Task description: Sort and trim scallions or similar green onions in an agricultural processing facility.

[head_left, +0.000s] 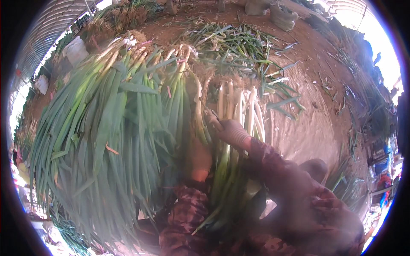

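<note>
My left hand (200, 157), blurred in a tan glove, is closed around the lower part of a green onion (198, 112) whose pale root end points away from me. My right hand (229, 129), in a glove with a ribbed cuff, is closed beside that stalk, its fingertips pinched near it. Whether it holds a small tool or part of the stalk cannot be made out. Beneath and beyond my right hand lies a row of green onions with bare white stems (230, 100), roots pointing away. To the left spreads a large heap of unpeeled green onions (106, 123) with long leaves.
Loose green leaves and trimmings (239, 42) lie beyond the onions. Brown sheeting (303, 132) covers ground at the right. White sacks (76, 50) stand at the far left and a pale bundle (283, 17) at the back. More piled onions (121, 19) line the far left.
</note>
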Available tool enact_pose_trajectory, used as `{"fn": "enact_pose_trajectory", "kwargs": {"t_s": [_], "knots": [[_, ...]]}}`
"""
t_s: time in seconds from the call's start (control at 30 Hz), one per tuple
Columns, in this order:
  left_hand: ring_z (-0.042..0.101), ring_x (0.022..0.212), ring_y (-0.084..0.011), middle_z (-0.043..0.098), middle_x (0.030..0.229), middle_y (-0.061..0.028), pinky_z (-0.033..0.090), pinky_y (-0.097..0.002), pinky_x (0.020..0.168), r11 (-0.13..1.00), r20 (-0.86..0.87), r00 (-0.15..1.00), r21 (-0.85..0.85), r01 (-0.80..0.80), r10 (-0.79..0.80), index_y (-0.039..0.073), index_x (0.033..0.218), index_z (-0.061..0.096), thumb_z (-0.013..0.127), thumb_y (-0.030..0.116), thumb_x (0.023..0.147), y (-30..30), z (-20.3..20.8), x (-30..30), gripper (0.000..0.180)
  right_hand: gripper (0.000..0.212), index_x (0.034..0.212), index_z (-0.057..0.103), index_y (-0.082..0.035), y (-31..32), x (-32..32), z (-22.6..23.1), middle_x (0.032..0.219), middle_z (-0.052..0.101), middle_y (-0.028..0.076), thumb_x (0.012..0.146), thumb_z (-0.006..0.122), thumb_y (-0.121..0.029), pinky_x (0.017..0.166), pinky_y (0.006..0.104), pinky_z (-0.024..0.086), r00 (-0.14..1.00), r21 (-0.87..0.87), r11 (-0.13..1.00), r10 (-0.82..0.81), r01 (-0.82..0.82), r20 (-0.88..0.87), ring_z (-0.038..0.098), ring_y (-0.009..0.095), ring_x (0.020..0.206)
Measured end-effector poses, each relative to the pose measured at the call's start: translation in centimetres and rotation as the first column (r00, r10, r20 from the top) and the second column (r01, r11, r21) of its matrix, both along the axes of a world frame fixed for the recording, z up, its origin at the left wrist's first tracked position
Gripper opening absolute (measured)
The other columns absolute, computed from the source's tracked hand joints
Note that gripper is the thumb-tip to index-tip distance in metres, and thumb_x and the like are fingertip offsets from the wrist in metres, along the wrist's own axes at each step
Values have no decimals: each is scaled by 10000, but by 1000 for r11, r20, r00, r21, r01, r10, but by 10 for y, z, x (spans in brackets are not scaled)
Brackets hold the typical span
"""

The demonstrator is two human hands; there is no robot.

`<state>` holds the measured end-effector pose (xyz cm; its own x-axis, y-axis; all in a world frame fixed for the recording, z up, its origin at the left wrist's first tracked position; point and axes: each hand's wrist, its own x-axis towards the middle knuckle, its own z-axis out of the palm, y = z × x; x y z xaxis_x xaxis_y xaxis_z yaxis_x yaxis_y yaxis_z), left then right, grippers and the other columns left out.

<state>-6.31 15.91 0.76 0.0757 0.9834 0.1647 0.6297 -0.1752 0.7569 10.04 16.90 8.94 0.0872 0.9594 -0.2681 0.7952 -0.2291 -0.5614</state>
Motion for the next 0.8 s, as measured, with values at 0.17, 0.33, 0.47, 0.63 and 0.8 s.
{"fn": "enact_pose_trajectory", "kwargs": {"t_s": [0.17, 0.33, 0.47, 0.63, 0.8], "knots": [[616, 994, -466, 640, 1051, -304, 483, -510, 857, 993, 3, 999, -113, 37, -37, -16, 1369, 396, 738, 170, 737, -6, 26, 8, 742, 361, 1007, 691, -15, 46, 24, -25, 882, 680, 245, 816, 643, -317, 807, 433, 523, 957, 141, 970, 160, -198, 244, 680, 368, 863], [632, 964, -459, 654, 983, -297, 489, -496, 854, 972, -16, 1000, -236, 1, -4, -32, 1247, 487, 737, 178, 755, -5, 28, -1, 591, 341, 997, 715, -17, 70, 6, 7, 852, 694, 218, 799, 692, -292, 774, 401, 537, 1000, 68, 998, -9, 7, 23, 696, 313, 808], [631, 938, -469, 657, 942, -296, 493, -496, 836, 975, -50, 998, -221, 31, -43, -30, 1144, 520, 731, 196, 767, -6, 26, 4, 488, 344, 1004, 718, 9, 80, 17, 13, 816, 697, 165, 802, 715, -270, 696, 378, 541, 989, -18, 990, -141, 140, -41, 686, 249, 718], [636, 877, -481, 656, 901, -294, 496, -521, 792, 976, -161, 982, -208, 69, -104, -18, 1135, 507, 707, 202, 786, -13, 43, 8, 459, 386, 1081, 660, 31, 53, 34, 4, 772, 658, 117, 812, 719, -240, 613, 360, 517, 995, 36, 997, -61, 65, -82, 639, 199, 643], [651, 847, -458, 655, 882, -280, 513, -516, 763, 981, -291, 937, -42, 189, -193, -7, 1185, 498, 676, 178, 793, -29, 49, 19, 469, 400, 1115, 614, 7, -6, 58, -5, 788, 639, 115, 820, 722, -240, 597, 344, 512, 985, 57, 995, -77, 87, -157, 636, 196, 708]]}}
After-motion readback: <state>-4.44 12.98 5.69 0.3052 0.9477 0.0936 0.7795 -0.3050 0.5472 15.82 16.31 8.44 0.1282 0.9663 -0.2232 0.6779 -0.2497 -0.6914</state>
